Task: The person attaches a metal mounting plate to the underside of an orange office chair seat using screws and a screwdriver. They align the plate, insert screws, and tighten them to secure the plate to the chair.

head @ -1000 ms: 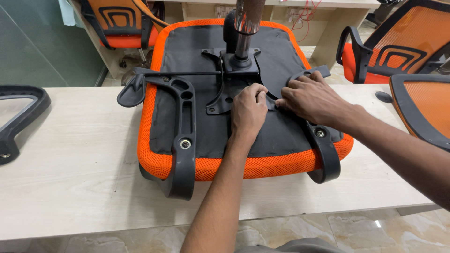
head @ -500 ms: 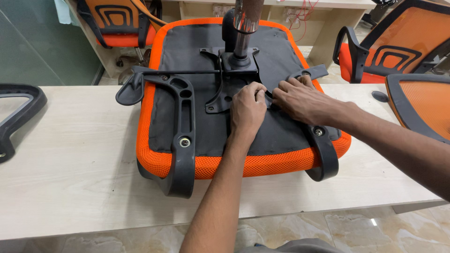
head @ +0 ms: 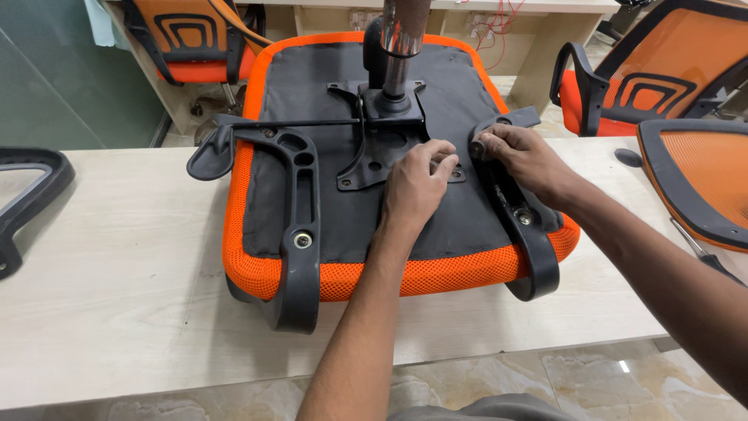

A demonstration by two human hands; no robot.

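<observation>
A pale wood-grain table (head: 117, 296) spanned the room, with glossy beige marble floor tiles (head: 545, 382) showing below its near edge. Behind it stood light wooden desks (head: 538, 47), with orange mesh office chairs at the far left (head: 187, 39) and far right (head: 623, 78). A frosted greenish glass partition (head: 47, 78) closed the left side.

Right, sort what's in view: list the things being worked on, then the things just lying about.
In hand:
- upturned orange seat
- black metal plate under the left hand
- right armrest bracket, gripped near its top by the right hand
- chrome column

Lying about:
- mesh backrest
- loose black armrest
- screwdriver
- finished chairs behind
</observation>
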